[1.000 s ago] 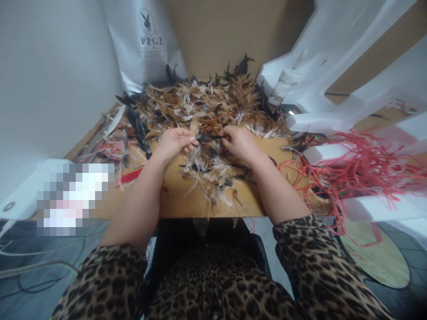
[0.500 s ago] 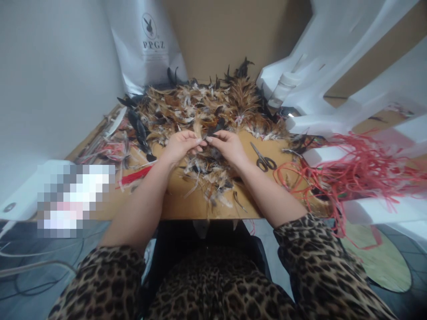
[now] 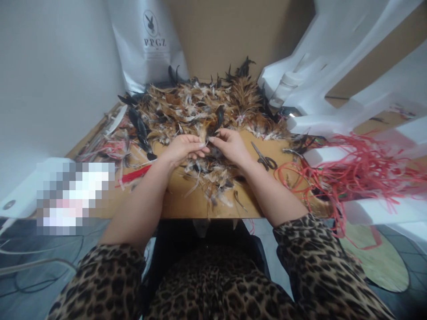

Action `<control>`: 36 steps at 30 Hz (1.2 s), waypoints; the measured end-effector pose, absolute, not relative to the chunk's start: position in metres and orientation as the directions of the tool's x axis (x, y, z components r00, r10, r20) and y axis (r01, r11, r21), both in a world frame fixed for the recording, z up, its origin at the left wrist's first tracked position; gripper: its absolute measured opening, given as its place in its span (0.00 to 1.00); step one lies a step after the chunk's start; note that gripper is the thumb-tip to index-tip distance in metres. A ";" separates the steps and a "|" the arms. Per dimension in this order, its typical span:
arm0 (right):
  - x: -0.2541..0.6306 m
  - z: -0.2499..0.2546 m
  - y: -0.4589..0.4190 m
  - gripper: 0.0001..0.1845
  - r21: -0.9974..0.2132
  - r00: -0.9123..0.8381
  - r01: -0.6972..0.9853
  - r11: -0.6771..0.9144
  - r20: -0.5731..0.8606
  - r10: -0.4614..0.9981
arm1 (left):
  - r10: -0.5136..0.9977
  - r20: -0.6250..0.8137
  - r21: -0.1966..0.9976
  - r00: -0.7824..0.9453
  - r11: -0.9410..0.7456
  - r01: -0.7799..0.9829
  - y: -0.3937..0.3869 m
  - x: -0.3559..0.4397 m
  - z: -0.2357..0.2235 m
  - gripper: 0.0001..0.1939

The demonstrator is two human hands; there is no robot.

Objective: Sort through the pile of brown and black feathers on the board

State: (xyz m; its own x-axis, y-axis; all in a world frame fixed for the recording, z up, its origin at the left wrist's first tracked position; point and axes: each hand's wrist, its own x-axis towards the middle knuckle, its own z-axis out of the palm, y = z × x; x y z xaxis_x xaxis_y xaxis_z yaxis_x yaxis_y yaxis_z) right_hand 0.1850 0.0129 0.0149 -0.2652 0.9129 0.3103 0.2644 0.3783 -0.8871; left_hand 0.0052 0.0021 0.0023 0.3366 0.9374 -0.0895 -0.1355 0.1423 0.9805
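Note:
My left hand (image 3: 187, 147) pinches a light brown feather (image 3: 203, 130) between thumb and fingers. Close beside it, my right hand (image 3: 227, 144) is closed at the base of a dark feather (image 3: 218, 119) that stands up between the two hands. The fingertips nearly meet, and whether the two feathers are joined cannot be made out. Beyond the hands spreads a large heap of brown and black feathers (image 3: 193, 100). Below them lies a smaller pile of loose feathers (image 3: 213, 180). Black-handled scissors (image 3: 265, 158) rest to the right of my right hand.
Tangled red strips (image 3: 360, 171) lie over white foam pieces (image 3: 363, 209) at the right. A white bottle (image 3: 285, 89) stands behind them. Red threads (image 3: 135, 175) lie left on the brown tabletop (image 3: 176, 200). A silver bag (image 3: 153, 66) stands at the back.
My left hand has shifted slightly right and down. The dark feather at my right hand stands more upright than before.

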 end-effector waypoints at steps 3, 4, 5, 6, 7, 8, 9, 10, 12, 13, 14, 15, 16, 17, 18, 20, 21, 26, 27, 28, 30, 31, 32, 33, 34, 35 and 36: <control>0.185 0.013 0.014 0.13 -0.854 -0.290 0.311 0.416 0.332 0.898 | 0.933 -0.099 0.983 0.345 0.145 -0.111 0.002 0.005 0.002 0.12; 0.185 0.013 0.015 0.12 -0.845 -0.294 0.324 0.426 0.339 0.894 | 0.934 -0.099 0.984 0.344 0.144 -0.107 0.002 0.006 0.002 0.12; 0.184 0.012 0.015 0.12 -0.836 -0.295 0.335 0.435 0.345 0.891 | 0.933 -0.099 0.985 0.346 0.142 -0.102 0.002 0.006 0.002 0.12; 0.184 0.012 0.015 0.12 -0.829 -0.296 0.344 0.440 0.349 0.889 | 0.932 -0.098 0.985 0.348 0.139 -0.097 0.002 0.006 0.002 0.12; 0.183 0.011 0.015 0.12 -0.826 -0.296 0.350 0.442 0.350 0.889 | 0.932 -0.096 0.987 0.350 0.135 -0.089 0.002 0.007 0.002 0.12; 0.182 0.011 0.014 0.12 -0.825 -0.295 0.354 0.440 0.348 0.890 | 0.932 -0.093 0.989 0.351 0.128 -0.079 0.002 0.007 0.001 0.12; 0.182 0.011 0.014 0.12 -0.828 -0.293 0.355 0.434 0.343 0.893 | 0.932 -0.090 0.990 0.350 0.121 -0.068 0.001 0.008 0.001 0.12; 0.181 0.011 0.013 0.12 -0.832 -0.290 0.354 0.427 0.336 0.896 | 0.934 -0.087 0.992 0.347 0.114 -0.056 0.001 0.008 0.001 0.13; 0.180 0.013 0.012 0.12 -0.846 -0.287 0.338 0.412 0.324 0.901 | 0.939 -0.075 0.994 0.334 0.096 -0.045 0.002 0.009 0.000 0.13; 0.181 0.015 0.012 0.13 -0.854 -0.289 0.326 0.405 0.318 0.903 | 0.944 -0.063 0.995 0.324 0.083 -0.049 0.002 0.009 -0.001 0.13; 0.183 0.017 0.012 0.13 -0.863 -0.289 0.316 0.395 0.309 0.906 | 0.950 -0.048 0.996 0.310 0.070 -0.059 0.002 0.009 -0.001 0.13; 0.186 0.020 0.013 0.14 -0.869 -0.286 0.313 0.385 0.300 0.910 | 0.956 -0.035 0.996 0.293 0.059 -0.073 0.003 0.008 -0.001 0.13; 0.190 0.022 0.014 0.14 -0.870 -0.281 0.322 0.373 0.288 0.915 | 0.962 -0.027 0.994 0.272 0.054 -0.092 0.003 0.008 -0.001 0.13; 0.195 0.024 0.015 0.14 -0.867 -0.270 0.347 0.358 0.273 0.923 | 0.968 -0.026 0.992 0.249 0.055 -0.112 0.004 0.007 0.000 0.13; 0.202 0.025 0.017 0.14 -0.855 -0.266 0.385 0.349 0.259 0.929 | 0.973 -0.030 0.989 0.228 0.061 -0.131 0.005 0.006 0.000 0.13; 0.215 0.026 0.021 0.13 -0.820 -0.311 0.463 0.336 0.204 0.928 | 0.981 -0.043 0.983 0.191 0.075 -0.166 0.006 0.004 0.002 0.12; 0.221 0.026 0.023 0.13 -0.804 -0.351 0.495 0.329 0.161 0.922 | 0.983 -0.047 0.981 0.179 0.080 -0.178 0.006 0.004 0.002 0.12; 0.233 0.021 0.023 0.13 -0.770 -0.512 0.532 0.352 0.038 0.858 | 0.985 -0.049 0.977 0.166 0.081 -0.195 0.005 0.003 0.005 0.12; 0.231 0.020 0.022 0.13 -0.757 -0.511 0.546 0.359 0.039 0.859 | 0.985 -0.049 0.978 0.164 0.081 -0.194 0.005 0.003 0.004 0.12; 0.227 0.018 0.021 0.13 -0.734 -0.495 0.572 0.365 0.045 0.868 | 0.986 -0.048 0.978 0.162 0.080 -0.195 0.005 0.003 0.004 0.12; 0.219 0.014 0.019 0.13 -0.669 -0.439 0.646 0.368 0.068 0.896 | 0.986 -0.049 0.977 0.161 0.080 -0.196 0.005 0.003 0.004 0.12; 0.214 0.011 0.019 0.12 -0.637 -0.409 0.681 0.363 0.081 0.909 | 0.986 -0.051 0.977 0.160 0.082 -0.197 0.005 0.003 0.004 0.11; 0.210 0.008 0.019 0.11 -0.616 -0.381 0.704 0.353 0.092 0.920 | 0.986 -0.054 0.977 0.158 0.085 -0.197 0.005 0.003 0.004 0.11; 0.207 0.005 0.020 0.09 -0.614 -0.361 0.711 0.342 0.099 0.927 | 0.986 -0.058 0.977 0.155 0.088 -0.197 0.005 0.003 0.004 0.11; 0.205 0.003 0.021 0.07 -0.636 -0.352 0.699 0.327 0.093 0.931 | 0.986 -0.063 0.976 0.153 0.093 -0.195 0.005 0.003 0.004 0.11; 0.203 0.002 0.022 0.06 -0.676 -0.347 0.671 0.306 0.079 0.934 | 0.986 -0.068 0.976 0.151 0.097 -0.196 0.005 0.003 0.004 0.11; 0.202 0.001 0.022 0.05 -0.727 -0.340 0.628 0.278 0.064 0.938 | 0.986 -0.071 0.975 0.150 0.101 -0.198 0.005 0.003 0.004 0.11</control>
